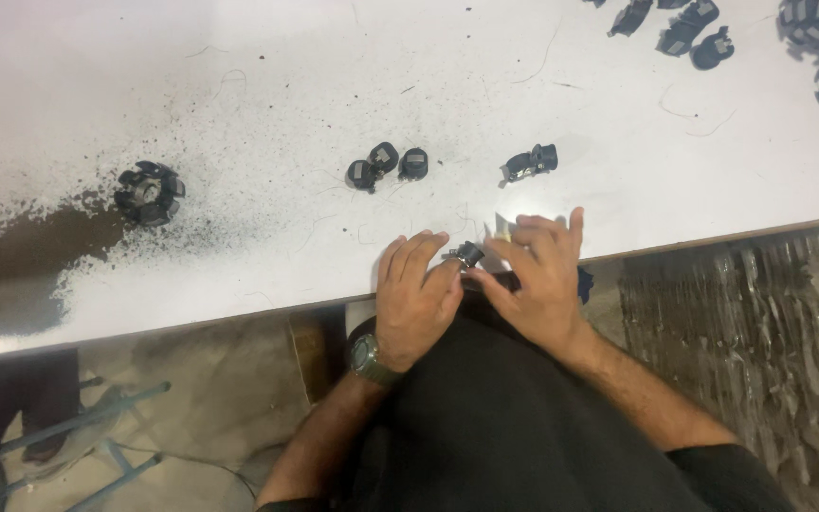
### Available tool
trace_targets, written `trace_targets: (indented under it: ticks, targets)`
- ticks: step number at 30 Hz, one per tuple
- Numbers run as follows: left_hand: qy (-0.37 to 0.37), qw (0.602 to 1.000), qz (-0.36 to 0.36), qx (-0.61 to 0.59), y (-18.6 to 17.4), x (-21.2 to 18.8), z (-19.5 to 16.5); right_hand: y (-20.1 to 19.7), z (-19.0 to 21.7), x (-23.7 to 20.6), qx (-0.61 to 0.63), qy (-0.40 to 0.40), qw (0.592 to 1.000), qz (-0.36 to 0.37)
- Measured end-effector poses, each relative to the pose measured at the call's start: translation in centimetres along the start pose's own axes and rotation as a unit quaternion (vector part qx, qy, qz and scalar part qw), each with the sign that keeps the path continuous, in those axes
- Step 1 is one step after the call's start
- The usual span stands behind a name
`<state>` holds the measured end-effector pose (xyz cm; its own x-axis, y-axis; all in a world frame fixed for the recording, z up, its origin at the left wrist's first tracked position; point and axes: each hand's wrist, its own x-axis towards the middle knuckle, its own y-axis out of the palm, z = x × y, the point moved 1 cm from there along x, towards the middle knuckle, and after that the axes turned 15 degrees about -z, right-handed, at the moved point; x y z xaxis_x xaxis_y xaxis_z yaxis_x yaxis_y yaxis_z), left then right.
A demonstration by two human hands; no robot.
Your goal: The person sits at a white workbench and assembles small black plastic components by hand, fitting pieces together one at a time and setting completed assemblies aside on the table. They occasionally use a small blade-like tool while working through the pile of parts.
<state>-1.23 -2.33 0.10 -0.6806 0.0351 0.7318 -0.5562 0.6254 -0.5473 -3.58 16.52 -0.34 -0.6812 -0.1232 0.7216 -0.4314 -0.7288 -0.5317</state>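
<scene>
Below, white table (239,76) dusted with black grit, both hands' fingers (428,261) pinching a small black part (469,253) at its edge.

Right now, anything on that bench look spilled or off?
Yes. Dark gritty powder is spread over the left of the white table, densest around a ring-shaped black part, thinning to specks toward the middle. Thin stray fibres lie about. Both hands pinch a small black part at the table edge.

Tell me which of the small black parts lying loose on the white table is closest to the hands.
The lone black part just beyond the right hand. The cluster of three sits farther left, and the ring-shaped piece is far off left.
</scene>
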Motion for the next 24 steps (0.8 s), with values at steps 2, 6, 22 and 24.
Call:
trace_targets:
  ticks: [2, 6, 22, 24]
  targets:
    - [-0.045, 0.999, -0.012, -0.013, 0.0, -0.3, -0.1, -0.3, 0.1, -0.9, 0.046, -0.03, 0.998, -0.018]
    - [-0.099, 0.994, -0.023, -0.044, -0.1, -0.6, -0.1, 0.2, 0.0, -2.1, 0.128, -0.024, 0.992, 0.002]
    - [-0.004, 0.999, -0.034, -0.029, 0.2, -0.5, 0.1, 1.0, 0.3, -1.3, 0.117, -0.005, 0.993, 0.009]
    - [-0.032, 0.998, -0.035, -0.044, 0.3, -0.4, 0.0, 1.0, 0.2, -1.3, 0.115, -0.003, 0.993, 0.013]
